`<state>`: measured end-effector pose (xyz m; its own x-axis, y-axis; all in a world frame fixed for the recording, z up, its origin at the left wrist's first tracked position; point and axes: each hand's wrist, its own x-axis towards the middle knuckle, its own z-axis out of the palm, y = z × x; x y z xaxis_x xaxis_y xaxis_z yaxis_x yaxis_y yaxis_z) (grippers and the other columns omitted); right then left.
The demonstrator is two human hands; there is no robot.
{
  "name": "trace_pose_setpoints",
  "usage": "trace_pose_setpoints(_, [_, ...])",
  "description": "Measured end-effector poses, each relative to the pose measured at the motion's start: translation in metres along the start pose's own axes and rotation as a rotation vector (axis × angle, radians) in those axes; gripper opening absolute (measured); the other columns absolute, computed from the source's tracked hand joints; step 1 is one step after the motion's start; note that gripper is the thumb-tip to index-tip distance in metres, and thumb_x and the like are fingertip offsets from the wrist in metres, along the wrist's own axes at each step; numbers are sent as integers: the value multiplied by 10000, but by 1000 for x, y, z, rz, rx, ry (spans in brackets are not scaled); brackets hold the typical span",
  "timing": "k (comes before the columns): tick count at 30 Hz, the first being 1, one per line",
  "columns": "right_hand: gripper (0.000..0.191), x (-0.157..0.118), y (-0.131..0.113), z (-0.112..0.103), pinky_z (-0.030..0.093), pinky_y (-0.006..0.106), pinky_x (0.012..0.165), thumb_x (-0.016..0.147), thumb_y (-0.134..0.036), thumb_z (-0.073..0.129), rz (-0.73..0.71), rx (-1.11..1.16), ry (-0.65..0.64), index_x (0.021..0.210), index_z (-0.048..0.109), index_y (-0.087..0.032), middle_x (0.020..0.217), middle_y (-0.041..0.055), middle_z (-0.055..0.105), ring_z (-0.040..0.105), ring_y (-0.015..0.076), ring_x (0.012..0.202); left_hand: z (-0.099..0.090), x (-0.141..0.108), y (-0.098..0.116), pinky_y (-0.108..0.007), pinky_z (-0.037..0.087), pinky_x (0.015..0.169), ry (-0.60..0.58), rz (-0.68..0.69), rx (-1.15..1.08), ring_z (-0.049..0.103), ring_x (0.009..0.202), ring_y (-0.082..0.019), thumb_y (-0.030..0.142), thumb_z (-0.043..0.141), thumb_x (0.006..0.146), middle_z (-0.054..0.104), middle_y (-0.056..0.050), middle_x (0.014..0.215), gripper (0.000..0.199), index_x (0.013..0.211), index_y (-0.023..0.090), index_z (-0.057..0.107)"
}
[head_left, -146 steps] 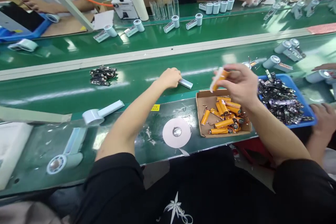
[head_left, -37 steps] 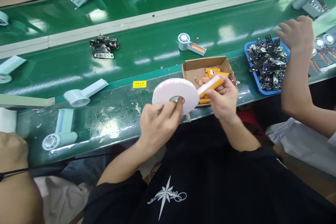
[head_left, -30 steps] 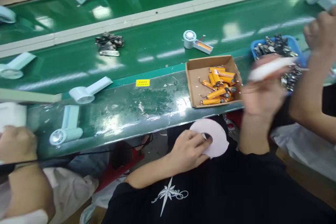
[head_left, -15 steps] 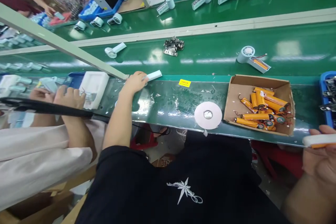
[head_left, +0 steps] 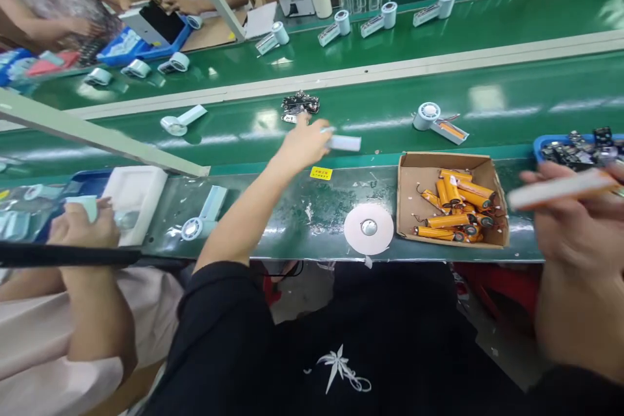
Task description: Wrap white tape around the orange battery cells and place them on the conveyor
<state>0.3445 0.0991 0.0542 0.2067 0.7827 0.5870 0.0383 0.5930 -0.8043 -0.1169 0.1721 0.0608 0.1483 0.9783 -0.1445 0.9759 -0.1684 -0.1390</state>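
Note:
My left hand (head_left: 305,143) is closed around a pale blue handheld fan (head_left: 345,142) over the belt's near edge. Only the handle shows, pointing right; the rest is hidden by the palm. Just beyond the fingers lies a pile of small circuit boards (head_left: 298,104). At the right edge, my right hand (head_left: 578,227) grips an orange battery (head_left: 560,190) with a white strip along it, somewhat blurred. Behind it is a blue bin (head_left: 540,148) of circuit boards. An open cardboard box (head_left: 405,198) of orange wired batteries stands left of that hand.
A white tape roll (head_left: 361,240) lies on the near ledge, with another fan (head_left: 202,224) farther left. On the green belt (head_left: 351,104) sits a fan with an exposed battery (head_left: 441,123). A slanted post (head_left: 121,136) crosses the left side. A co-worker's hand (head_left: 82,227) works there.
My left hand has moved right and away from me with the fan, toward the circuit boards. My right hand has risen with the battery. The camera view has shifted.

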Motion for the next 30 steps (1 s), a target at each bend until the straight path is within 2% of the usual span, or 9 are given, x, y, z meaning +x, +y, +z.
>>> trace_pose_setpoints(3, [480,30,-15,50,789,462,857,855,-337,1023,-140,54,-243,1257,825,-510,1135,-53,818,843,291,1022,1,71,47,-529,591,1099,75,158,-18,302,1619,-475,167,683,992,558,-132,1674,456,1443,212,735])
trace_pose_setpoints(6, [473,38,-13,66,774,422,936,924,-231,950,-119,63,-440,1312,808,-460,1160,-40,834,835,274,1095,11,101,59,-508,563,1128,-46,264,-47,502,1506,-423,135,724,943,712,-131,1483,333,1247,221,829])
trace_pose_setpoints(9, [404,43,9,78,752,434,975,926,-236,916,16,18,-519,1294,800,-354,1199,6,829,834,266,1103,20,107,40,-410,528,1129,-100,342,-214,676,1315,-313,208,741,938,795,-56,1345,181,1061,259,864])
trace_pose_setpoints(12, [458,57,48,118,720,434,974,930,-329,876,189,-83,-613,1366,747,-269,1125,26,812,815,247,1034,21,107,22,-349,533,1029,-89,319,-441,735,1223,-262,338,726,965,812,-10,1338,201,1110,296,858])
trace_pose_setpoints(16, [476,77,97,186,649,377,942,950,-273,820,224,-348,-858,1404,702,-195,933,3,780,770,224,936,17,107,28,-350,519,983,-16,139,-501,755,1172,-280,405,653,1022,838,-25,1234,263,1180,300,836])
trace_pose_setpoints(18, [429,82,109,208,607,340,918,972,-232,792,174,-478,-964,1387,689,-194,871,-17,765,754,213,892,17,107,36,-350,512,981,15,112,-475,746,1210,-296,378,633,1033,832,-26,1252,256,1189,305,822])
trace_pose_setpoints(21, [422,82,112,220,549,315,886,1000,-232,781,85,-717,-1099,1406,669,-201,939,12,788,742,233,916,20,107,44,-354,509,975,41,121,-443,739,1236,-313,335,619,1035,825,-43,1268,250,1200,302,803])
trace_pose_setpoints(26, [492,80,105,222,542,373,914,1042,-262,770,-43,-1106,-1247,1516,646,-217,1199,141,795,751,329,1071,28,108,53,-363,507,992,121,82,-484,731,1246,-319,298,584,1058,817,-78,1283,259,1231,282,776])
trace_pose_setpoints(30, [434,81,100,229,576,434,923,1117,-479,686,-23,-1263,-1371,1494,712,-266,1285,183,772,755,394,1154,27,105,64,-358,510,1002,151,39,-524,731,1259,-305,287,544,1093,809,-85,1316,273,1261,273,760])
